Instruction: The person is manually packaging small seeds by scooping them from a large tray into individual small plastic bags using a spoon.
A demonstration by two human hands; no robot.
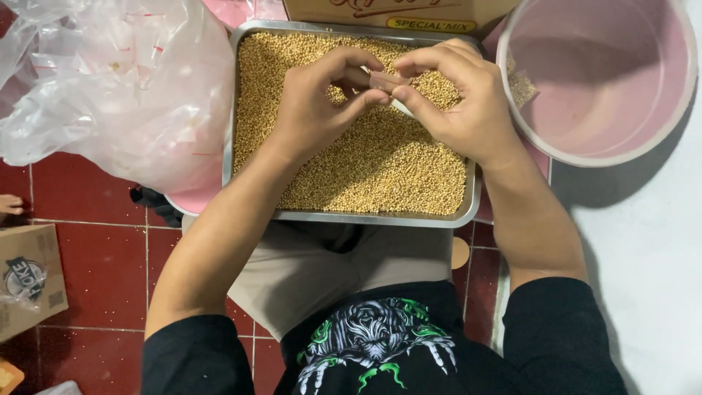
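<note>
Sitting on a red tiled floor (95,271), with a rectangular steel tray (228,110) lying just beyond the knees. Holding a small clear plastic pouch (385,82) above the far middle of the tray, both hands meeting over it. Left hand (318,102) pinching the pouch's left edge between thumb and curled fingers (358,62); right hand (461,99) gripping its right edge the same way, fingers bent in tight. Pouch looking thin, see-through and nearly flat, mostly hidden by the fingertips, contents impossible to tell. Filling the tray almost to the rim: small round yellow-tan grains (365,164), spread in an even layer. Lying at the far left, touching the tray's left edge: a crumpled heap of clear plastic bags (117,80). Standing at the far right, just beside the tray: a round pink bucket (607,73). Resting at the near left: a brown cardboard box (29,278).
</note>
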